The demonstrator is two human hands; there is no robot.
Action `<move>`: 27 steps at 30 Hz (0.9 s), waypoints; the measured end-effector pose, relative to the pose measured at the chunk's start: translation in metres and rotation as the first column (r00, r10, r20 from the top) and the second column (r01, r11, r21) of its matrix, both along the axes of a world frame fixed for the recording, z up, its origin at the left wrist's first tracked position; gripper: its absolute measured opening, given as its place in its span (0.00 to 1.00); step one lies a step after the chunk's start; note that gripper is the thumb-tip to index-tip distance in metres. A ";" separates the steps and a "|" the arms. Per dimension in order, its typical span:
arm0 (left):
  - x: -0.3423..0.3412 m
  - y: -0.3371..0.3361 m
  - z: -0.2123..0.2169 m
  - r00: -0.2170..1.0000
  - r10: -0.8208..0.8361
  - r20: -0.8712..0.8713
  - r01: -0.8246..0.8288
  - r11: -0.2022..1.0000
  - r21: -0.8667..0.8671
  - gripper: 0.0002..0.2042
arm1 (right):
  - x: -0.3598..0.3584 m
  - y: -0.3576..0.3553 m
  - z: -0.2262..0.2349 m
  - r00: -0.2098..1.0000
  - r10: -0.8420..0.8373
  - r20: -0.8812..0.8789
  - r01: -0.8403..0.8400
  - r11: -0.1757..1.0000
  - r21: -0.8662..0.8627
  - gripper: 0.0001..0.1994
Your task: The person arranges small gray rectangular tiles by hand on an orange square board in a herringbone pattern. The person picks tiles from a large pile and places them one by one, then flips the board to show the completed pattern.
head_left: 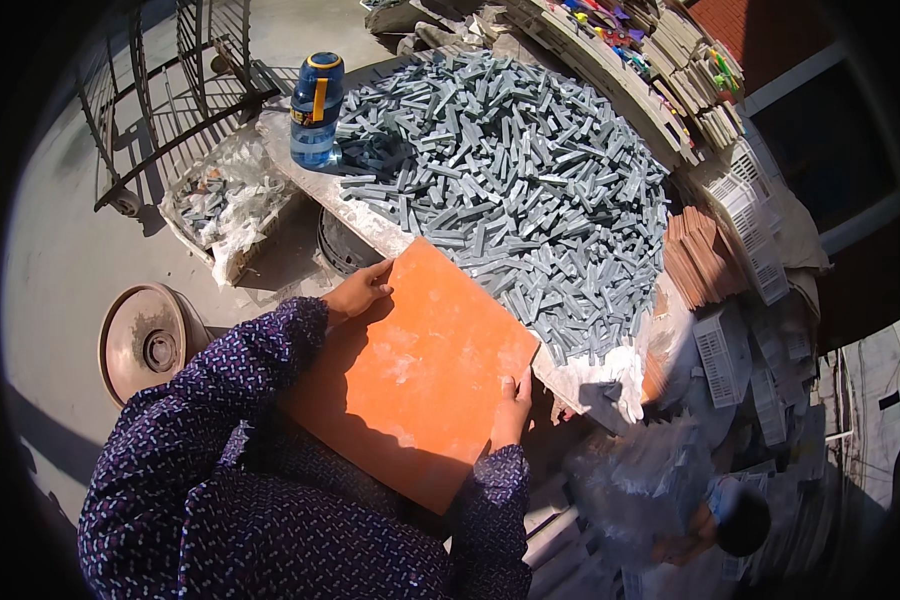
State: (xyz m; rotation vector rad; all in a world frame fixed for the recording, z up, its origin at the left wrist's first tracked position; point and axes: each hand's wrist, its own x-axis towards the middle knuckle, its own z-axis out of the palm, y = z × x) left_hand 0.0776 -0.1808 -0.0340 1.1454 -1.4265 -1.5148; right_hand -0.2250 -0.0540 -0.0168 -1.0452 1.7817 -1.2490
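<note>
A flat orange board [425, 370] lies tilted in front of me, its far corner at the table's near edge. My left hand [360, 292] grips its left edge, thumb on top and fingers partly underneath. On the opposite side my right hand [511, 408] holds the right edge, with the thumb on the face. Pale dust smears mark the board, and my shadow falls over its left and lower part. Just beyond it, a big heap of small grey bars [510, 190] covers the table [370, 222].
A blue water bottle [316, 110] stands at the table's left corner. Left of it are a crate of scraps [232, 200], a round basin-like object [145, 340] and a metal rack [160, 90]. Stacked orange boards [705, 255] and white plastic crates [745, 215] stand on the right.
</note>
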 end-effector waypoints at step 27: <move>-0.050 -0.046 0.008 0.729 0.270 0.628 0.360 0.630 -0.689 0.20 | -0.016 -0.077 -0.004 0.522 0.063 -0.851 -0.187 0.982 -0.042 0.15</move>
